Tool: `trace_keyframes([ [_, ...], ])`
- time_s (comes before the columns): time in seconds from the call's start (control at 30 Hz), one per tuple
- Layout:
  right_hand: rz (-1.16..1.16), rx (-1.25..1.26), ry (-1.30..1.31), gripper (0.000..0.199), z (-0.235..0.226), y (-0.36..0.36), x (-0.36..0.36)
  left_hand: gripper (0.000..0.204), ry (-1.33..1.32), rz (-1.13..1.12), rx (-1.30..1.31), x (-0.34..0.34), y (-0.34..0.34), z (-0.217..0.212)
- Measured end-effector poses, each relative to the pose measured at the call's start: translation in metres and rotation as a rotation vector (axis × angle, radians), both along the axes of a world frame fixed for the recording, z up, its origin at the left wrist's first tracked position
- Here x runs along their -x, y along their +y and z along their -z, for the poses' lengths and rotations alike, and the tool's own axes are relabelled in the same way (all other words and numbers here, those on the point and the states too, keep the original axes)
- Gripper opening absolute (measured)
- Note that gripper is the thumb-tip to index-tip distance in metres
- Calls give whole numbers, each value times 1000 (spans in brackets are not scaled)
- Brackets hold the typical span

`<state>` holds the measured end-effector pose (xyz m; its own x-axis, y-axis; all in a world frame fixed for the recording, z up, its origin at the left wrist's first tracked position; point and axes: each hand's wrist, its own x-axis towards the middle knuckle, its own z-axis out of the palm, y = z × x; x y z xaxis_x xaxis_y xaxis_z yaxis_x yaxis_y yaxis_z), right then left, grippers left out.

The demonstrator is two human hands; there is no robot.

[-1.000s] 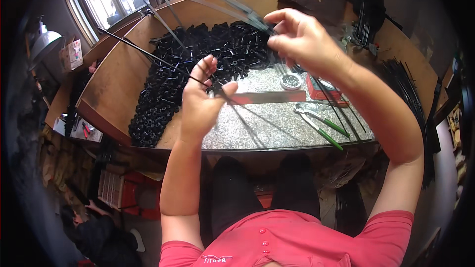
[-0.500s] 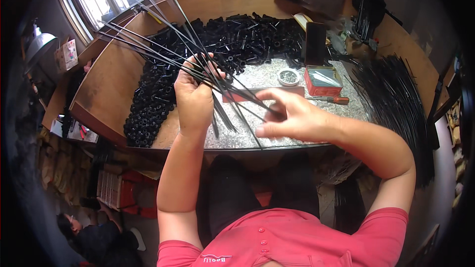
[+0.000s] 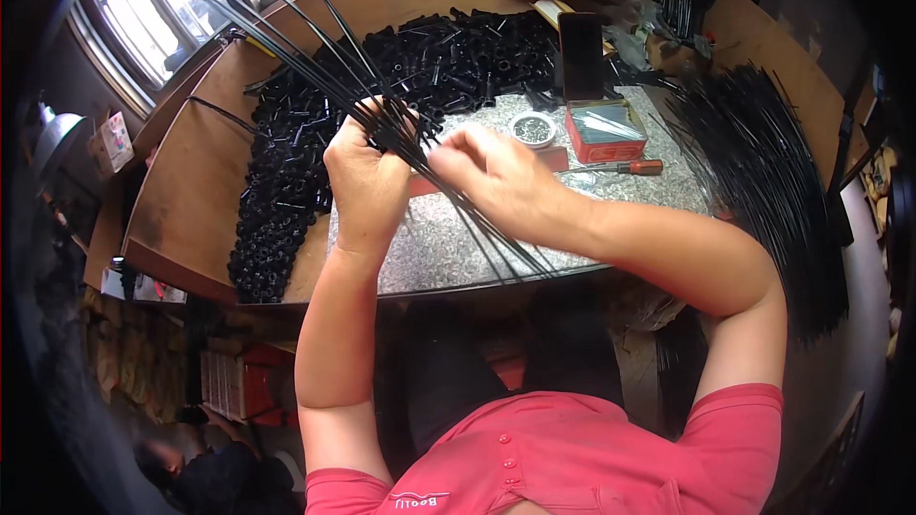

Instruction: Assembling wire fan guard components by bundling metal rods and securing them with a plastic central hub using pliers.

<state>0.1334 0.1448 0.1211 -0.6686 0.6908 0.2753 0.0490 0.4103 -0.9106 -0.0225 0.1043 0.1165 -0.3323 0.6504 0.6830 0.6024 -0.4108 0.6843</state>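
Note:
My left hand (image 3: 367, 172) is wrapped around a loose bundle of thin black rods (image 3: 310, 65). They slant from the upper left, through the fist, down toward the near edge of the worktop. My right hand (image 3: 501, 181) is beside it, fingers bent and closed against the bundle just below the left fist. Its fingertips are slightly blurred, and how many rods they grip is hidden. Behind the hands spreads a big heap of short black tubular parts (image 3: 429, 62). A single curved black rod (image 3: 221, 113) leans over the heap's left side by the wooden wall.
On the speckled grey worktop (image 3: 410, 262) stand a round dish of small metal bits (image 3: 533, 130), a red box (image 3: 607, 143) and an upright dark phone-like slab (image 3: 580, 55). A screwdriver (image 3: 639, 167) lies nearby. Many long black rods (image 3: 763, 191) are piled right. Another person (image 3: 224, 477) is lower left.
My right hand has moved left and up to the bundle, its fingers closing. The fanned rods are now bunched closer together. A curved rod now shows at the left wall. The view has shifted slightly.

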Motion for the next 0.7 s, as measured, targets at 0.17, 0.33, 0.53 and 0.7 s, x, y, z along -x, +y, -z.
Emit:
trace_keyframes([
  [0.17, 8, -110, -77, 27, -19, 20, 6, 11, 1, -17, 77, -6, -9, -6],
  [0.33, 84, -236, 47, 26, -45, 32, 6, 12, -223, 127, 113, 7, -10, 3],
  [0.53, 194, -156, 213, 27, -95, 58, -25, 15, -239, 148, 167, 22, -15, 10],
  [0.7, 243, -213, 200, 27, -92, 61, -38, 15, -283, 101, 134, 39, -18, 15],
])
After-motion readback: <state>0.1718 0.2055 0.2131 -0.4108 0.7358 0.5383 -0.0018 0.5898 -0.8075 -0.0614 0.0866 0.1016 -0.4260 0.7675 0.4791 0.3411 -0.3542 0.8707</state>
